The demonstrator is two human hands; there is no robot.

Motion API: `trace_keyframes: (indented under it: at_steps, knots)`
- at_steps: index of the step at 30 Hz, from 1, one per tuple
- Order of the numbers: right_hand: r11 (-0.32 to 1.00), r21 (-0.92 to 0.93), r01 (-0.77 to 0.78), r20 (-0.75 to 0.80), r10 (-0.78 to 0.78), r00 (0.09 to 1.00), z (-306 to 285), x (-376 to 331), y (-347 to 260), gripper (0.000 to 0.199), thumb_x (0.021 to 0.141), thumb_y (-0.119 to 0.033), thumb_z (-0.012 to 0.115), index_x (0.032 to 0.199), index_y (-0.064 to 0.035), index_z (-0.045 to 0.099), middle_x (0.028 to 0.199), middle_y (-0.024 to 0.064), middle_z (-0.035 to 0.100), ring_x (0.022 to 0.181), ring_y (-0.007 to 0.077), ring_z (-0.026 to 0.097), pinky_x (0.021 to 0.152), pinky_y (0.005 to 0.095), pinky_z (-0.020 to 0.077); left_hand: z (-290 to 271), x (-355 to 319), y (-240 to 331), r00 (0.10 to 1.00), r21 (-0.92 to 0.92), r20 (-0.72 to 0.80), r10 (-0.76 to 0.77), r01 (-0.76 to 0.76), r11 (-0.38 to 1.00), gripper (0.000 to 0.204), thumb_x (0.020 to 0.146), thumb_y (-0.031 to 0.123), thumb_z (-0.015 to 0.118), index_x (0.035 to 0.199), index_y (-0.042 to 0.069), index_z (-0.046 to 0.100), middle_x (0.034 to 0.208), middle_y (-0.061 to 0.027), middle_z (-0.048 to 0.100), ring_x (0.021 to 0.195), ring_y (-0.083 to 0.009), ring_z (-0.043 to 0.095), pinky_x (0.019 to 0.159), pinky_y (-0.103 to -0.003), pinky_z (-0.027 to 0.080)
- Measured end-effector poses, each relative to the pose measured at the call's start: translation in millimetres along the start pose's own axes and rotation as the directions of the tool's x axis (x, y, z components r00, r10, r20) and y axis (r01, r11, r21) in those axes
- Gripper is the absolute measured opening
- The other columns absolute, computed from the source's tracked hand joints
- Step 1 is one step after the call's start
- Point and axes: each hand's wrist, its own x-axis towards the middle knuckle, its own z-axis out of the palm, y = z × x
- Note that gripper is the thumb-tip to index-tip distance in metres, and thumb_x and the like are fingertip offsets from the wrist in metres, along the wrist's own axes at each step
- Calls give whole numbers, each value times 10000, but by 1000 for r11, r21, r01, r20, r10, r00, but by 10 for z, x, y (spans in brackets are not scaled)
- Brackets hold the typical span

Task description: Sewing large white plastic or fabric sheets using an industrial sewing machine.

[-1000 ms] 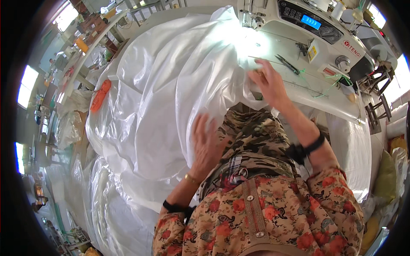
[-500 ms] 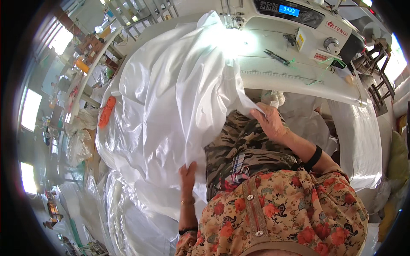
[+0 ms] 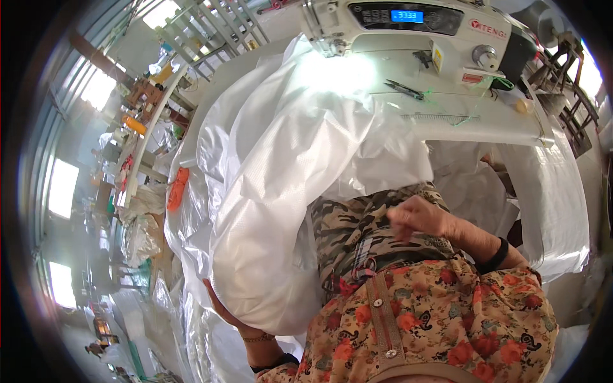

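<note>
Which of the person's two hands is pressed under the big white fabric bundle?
The left hand, low at the bundle's underside and partly hidden by the white fabric. The right hand hovers loosely closed over the lap.

Workshop interior. Bright windows (image 3: 64, 188) line the wall far left of the fingers, with strong daylight entering. A white table (image 3: 485, 121) carrying a sewing machine (image 3: 415, 29) stands beyond the fingers. Metal shelving (image 3: 211, 25) stands upper left. Floor cluttered with bags.
</note>
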Motion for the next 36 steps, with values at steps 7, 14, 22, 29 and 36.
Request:
trace_keyframes:
  at_steps: [7,14,22,29,36]
  knots:
    - [837,274,474,-140,-453,881,14,693,-483,411,982,-283,499,1307,-33,469,1228,97,571,1074,186,574,866,322,507,16,158,129,986,-34,23,166,-165,986,507,1024,277,353,1415,-41,302,1326,-217,501,1121,-296,576,977,-429,487]
    - [775,578,254,189,-430,883,325,1354,-734,401,942,-258,563,1299,-85,503,1251,66,559,1141,188,525,910,359,475,150,257,323,992,43,-56,111,-108,993,519,1029,329,313,1345,-71,410,1332,-216,495,1140,-295,564,981,-430,471]
    - [609,698,378,243,-697,675,803,2792,-412,523,906,-232,634,1380,-117,446,1344,45,510,1192,165,495,1013,348,398,233,253,404,997,-241,-37,65,-72,968,538,1019,365,326,1352,-45,425,1353,-183,487,1174,-285,540,1002,-391,438]
    - [603,-106,791,205,-765,611,886,2474,-23,584,917,-168,598,1438,-66,355,1441,93,399,1304,219,392,1076,360,330,156,549,490,995,-224,-12,-95,90,970,514,1007,359,369,1319,-35,476,1308,-151,524,1141,-260,555,971,-365,457]
    - [951,185,249,-14,-251,968,485,1257,239,230,890,-228,628,1015,-50,704,967,53,662,791,104,598,706,258,479,-422,1511,68,952,302,197,234,-286,909,372,998,208,416,1233,-43,558,1130,-111,597,1054,-196,581,902,-314,477]
